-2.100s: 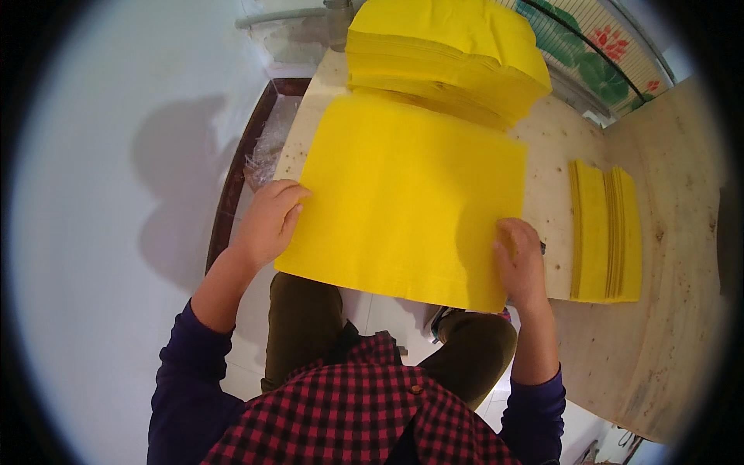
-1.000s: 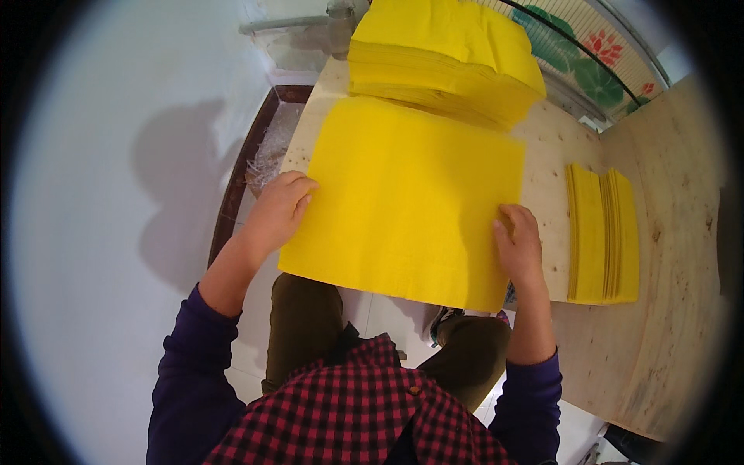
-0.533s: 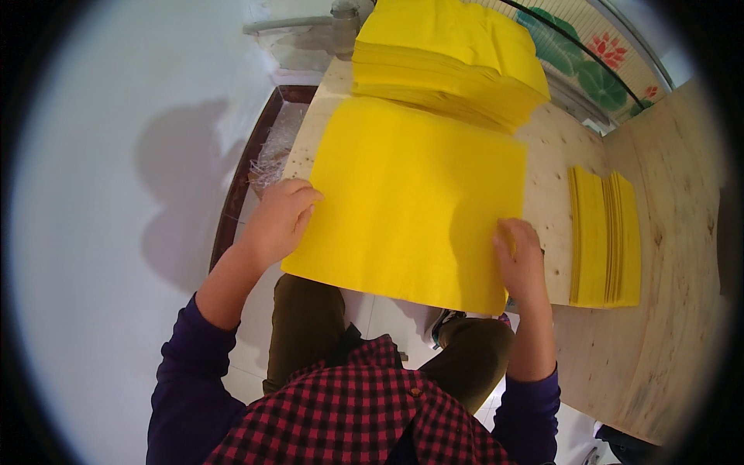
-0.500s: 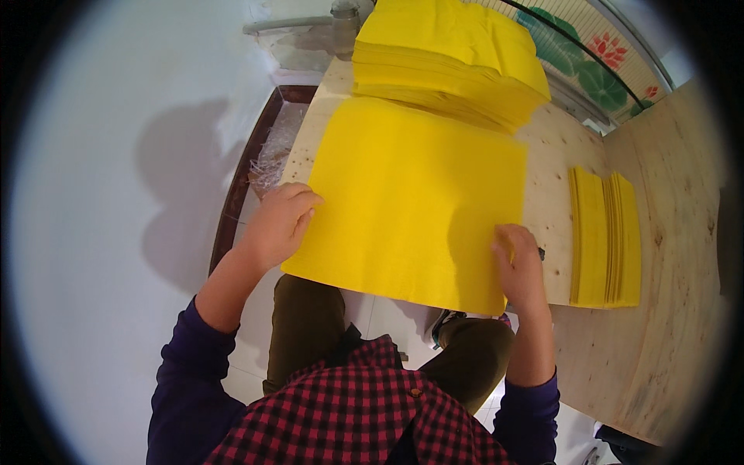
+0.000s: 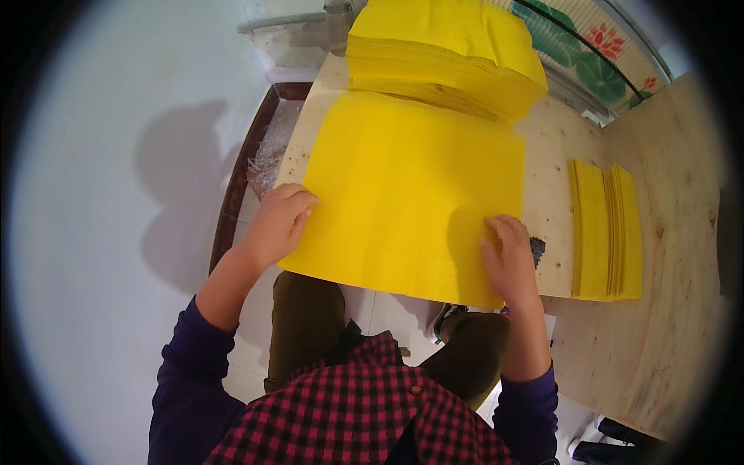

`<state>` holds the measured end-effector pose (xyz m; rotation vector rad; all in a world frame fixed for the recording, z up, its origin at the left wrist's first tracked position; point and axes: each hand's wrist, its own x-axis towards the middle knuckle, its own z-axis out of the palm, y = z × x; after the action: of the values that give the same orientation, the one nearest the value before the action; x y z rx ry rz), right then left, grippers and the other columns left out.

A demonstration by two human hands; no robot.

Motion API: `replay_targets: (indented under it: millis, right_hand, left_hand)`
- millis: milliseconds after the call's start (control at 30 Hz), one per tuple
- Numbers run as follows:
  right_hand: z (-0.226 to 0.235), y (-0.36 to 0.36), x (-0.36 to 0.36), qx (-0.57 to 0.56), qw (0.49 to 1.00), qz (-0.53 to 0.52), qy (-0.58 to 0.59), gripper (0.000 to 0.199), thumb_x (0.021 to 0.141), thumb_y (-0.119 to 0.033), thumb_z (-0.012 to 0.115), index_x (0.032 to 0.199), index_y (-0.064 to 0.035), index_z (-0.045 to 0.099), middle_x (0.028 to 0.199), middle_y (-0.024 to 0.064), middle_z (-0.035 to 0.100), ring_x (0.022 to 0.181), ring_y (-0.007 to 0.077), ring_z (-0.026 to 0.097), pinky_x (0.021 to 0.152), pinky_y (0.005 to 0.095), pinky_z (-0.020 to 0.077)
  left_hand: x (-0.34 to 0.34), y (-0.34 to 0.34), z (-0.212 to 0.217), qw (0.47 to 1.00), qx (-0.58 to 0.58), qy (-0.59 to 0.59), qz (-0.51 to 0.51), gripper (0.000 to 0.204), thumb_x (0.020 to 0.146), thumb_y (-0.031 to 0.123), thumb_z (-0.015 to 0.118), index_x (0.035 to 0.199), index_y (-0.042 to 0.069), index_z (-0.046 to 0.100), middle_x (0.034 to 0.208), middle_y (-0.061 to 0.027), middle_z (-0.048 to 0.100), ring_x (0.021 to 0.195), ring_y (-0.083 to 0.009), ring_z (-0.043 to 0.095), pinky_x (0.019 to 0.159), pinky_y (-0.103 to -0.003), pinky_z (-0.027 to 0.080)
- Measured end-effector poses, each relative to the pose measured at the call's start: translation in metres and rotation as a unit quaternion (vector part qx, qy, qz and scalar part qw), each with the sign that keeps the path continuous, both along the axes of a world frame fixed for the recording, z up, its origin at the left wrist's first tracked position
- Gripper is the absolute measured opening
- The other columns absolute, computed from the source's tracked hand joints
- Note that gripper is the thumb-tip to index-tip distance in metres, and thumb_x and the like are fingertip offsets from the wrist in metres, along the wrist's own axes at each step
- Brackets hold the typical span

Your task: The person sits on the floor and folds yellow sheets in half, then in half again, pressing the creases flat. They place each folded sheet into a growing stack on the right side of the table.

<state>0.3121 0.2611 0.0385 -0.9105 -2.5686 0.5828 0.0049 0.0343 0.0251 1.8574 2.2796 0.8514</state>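
Observation:
A large yellow fabric-like sheet [image 5: 403, 201] lies flat before me, its near edge reaching over the table's front above my knees. My left hand [image 5: 283, 221] rests at the sheet's left edge, fingers stretched and thumb apart from them. Over the right part of the sheet is my right hand [image 5: 509, 256], its fingers bent and spread from the thumb, nothing seen between them. Behind the sheet rises a thick stack of yellow sheets [image 5: 446, 58]. A small dark toothed piece [image 5: 537, 249] shows on the table just beyond my right hand.
On the right of the wooden table [image 5: 554, 170] stand folded yellow bundles [image 5: 606, 232] beside an upright wooden board [image 5: 666, 256]. A clear jar [image 5: 339, 27] is at the back left. Left of the table lies a dark-rimmed tray [image 5: 232, 194] with pale shreds, near the white wall.
My right hand has shifted left, further over the sheet, uncovering more of the dark toothed piece. The left hand has barely moved. The view has tilted slightly.

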Motion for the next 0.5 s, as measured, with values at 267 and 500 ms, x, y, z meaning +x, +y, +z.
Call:
replay_targets:
  millis: [267, 500]
  right_hand:
    - [-0.004, 0.011, 0.004, -0.007, 1.000, 0.001, 0.003, 0.035, 0.083, -0.009, 0.065, 0.116, 0.0033, 0.059, 0.124, 0.0220, 0.055, 0.117, 0.0389, 0.051, 0.102, 0.0426, 0.0408]
    - [-0.001, 0.011, 0.016, -0.015, 0.997, -0.029, 0.068, 0.034, 0.081, -0.005, 0.067, 0.114, 0.0003, 0.061, 0.122, 0.0192, 0.058, 0.116, 0.0365, 0.053, 0.100, 0.0408, 0.0425]
  left_hand:
    - [-0.005, -0.005, -0.002, 1.000, 0.003, 0.021, 0.007, 0.016, 0.087, 0.001, 0.055, 0.101, 0.002, 0.063, 0.102, -0.0153, 0.062, 0.097, -0.0357, 0.057, 0.087, -0.042, 0.044]
    - [-0.012, -0.025, 0.001, 0.999, 0.032, -0.024, -0.009, 0.022, 0.084, 0.002, 0.058, 0.106, 0.002, 0.061, 0.107, -0.0159, 0.062, 0.103, -0.0347, 0.056, 0.091, -0.042, 0.044]
